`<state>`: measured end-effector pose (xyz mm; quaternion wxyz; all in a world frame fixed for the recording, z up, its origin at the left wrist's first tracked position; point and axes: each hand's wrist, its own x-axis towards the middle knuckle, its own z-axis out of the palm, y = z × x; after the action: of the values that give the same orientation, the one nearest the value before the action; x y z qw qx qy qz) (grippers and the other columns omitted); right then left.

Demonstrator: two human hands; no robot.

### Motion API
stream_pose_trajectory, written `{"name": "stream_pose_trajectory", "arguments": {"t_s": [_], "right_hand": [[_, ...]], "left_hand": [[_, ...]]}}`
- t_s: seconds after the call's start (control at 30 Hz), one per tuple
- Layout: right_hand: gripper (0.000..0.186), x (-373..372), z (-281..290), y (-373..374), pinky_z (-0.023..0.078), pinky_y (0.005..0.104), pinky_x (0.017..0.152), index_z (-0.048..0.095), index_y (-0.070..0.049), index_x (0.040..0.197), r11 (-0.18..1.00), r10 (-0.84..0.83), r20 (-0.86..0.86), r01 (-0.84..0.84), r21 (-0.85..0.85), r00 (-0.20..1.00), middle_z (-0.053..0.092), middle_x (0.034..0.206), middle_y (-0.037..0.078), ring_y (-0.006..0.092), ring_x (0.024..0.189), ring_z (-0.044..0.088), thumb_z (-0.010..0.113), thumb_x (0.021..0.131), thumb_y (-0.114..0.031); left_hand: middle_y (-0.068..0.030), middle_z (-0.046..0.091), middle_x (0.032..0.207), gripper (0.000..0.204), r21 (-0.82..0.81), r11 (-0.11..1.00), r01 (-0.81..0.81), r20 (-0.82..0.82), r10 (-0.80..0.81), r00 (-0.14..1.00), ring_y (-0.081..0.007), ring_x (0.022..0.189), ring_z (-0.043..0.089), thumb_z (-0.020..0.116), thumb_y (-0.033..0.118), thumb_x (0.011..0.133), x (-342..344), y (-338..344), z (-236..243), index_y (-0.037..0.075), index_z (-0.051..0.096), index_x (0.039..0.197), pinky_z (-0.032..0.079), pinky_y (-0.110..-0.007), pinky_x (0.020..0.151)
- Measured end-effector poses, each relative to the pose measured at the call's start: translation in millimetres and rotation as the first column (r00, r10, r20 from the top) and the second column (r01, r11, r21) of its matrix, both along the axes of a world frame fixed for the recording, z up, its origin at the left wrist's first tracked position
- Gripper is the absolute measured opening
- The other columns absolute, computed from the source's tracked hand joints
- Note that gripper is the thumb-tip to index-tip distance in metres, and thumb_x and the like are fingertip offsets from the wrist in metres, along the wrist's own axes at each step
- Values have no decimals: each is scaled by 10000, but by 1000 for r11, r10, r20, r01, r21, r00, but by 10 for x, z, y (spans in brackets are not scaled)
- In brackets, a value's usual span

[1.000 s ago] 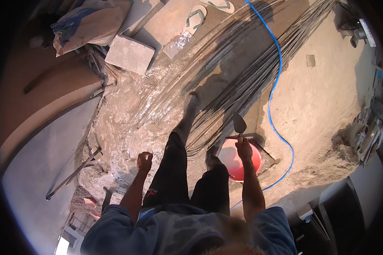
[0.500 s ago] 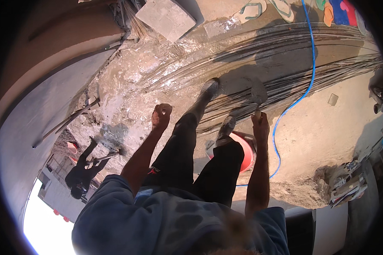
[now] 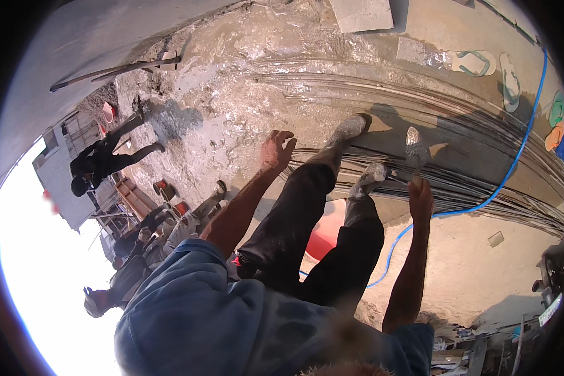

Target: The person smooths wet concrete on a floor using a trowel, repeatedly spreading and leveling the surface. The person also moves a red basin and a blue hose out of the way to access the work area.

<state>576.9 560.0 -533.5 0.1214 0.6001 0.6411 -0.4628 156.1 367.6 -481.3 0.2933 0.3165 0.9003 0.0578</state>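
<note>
My right hand [image 3: 420, 197] is closed round the handle of a mortar-coated trowel [image 3: 416, 147], its blade pointing forward over bundled steel bars [image 3: 457, 194]. My left hand [image 3: 276, 151] hangs in the air over wet, grey mortar-covered ground [image 3: 188, 138], its fingers loosely curved and apart, holding nothing visible. My legs and mortar-smeared feet stand between the two hands, among the bars. A red bucket [image 3: 319, 232] sits beside my legs, partly hidden by them.
A blue hose [image 3: 517, 163] crosses the bars at right. Flip-flops [image 3: 473, 62] and a pale block [image 3: 360, 12] lie ahead. A co-worker in dark clothes [image 3: 106, 156] works at left, with other people [image 3: 131, 276] behind. Long-handled tools [image 3: 116, 69] lie along the wall.
The view has swung left, bringing several co-workers and bright sky into sight. My left hand's fingers are looser than before. The trowel stays in my right hand, shifted rightward in view.
</note>
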Motion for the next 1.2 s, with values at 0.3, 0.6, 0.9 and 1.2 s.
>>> {"name": "stream_pose_trajectory", "arguments": {"t_s": [0.3, 0.6, 0.9, 1.2], "right_hand": [[445, -215, -1094, 196, 518, 535, 786, 608, -63, 1218, 986, 109, 48, -114, 120, 993, 706, 1004, 243, 461, 954, 678, 662, 959, -420], [457, -934, -2108, 561, 530, 439, 806, 622, -56, 1258, 987, -38, -104, 54, 152, 994, 702, 1012, 198, 373, 892, 684, 672, 964, -403], [403, -971, -2384, 883, 522, 386, 786, 619, -40, 1229, 947, -33, -338, 137, 289, 941, 690, 989, 168, 308, 847, 651, 699, 964, -333], [399, -128, -2379, 723, 517, 437, 771, 612, -8, 1151, 910, -144, -313, 250, 331, 939, 678, 941, 222, 379, 847, 659, 717, 943, -332]], "left_hand": [[-92, 653, 1204, 294, 7, 936, 351, -19, -350, 936, -316, 1170, 587, 694, 329, 910, -287, 575, -2145, 167, 722, 1153, 404, -479, 1052], [-58, 597, 1246, 427, 7, 633, 774, -325, -730, 601, -248, 1245, 519, 696, 335, 904, -519, 1500, -3371, 153, 638, 1286, 356, -490, 1074], [-85, 622, 1175, 263, -257, 463, 848, -244, -880, 407, -238, 1150, 574, 608, 190, 933, -384, 1890, -3529, 85, 653, 1170, 382, -474, 995], [-60, 643, 1098, 247, -267, 377, 887, -292, -909, 298, -223, 1082, 603, 642, 174, 866, -403, 1881, -3665, 108, 653, 1104, 394, -442, 960]]}}
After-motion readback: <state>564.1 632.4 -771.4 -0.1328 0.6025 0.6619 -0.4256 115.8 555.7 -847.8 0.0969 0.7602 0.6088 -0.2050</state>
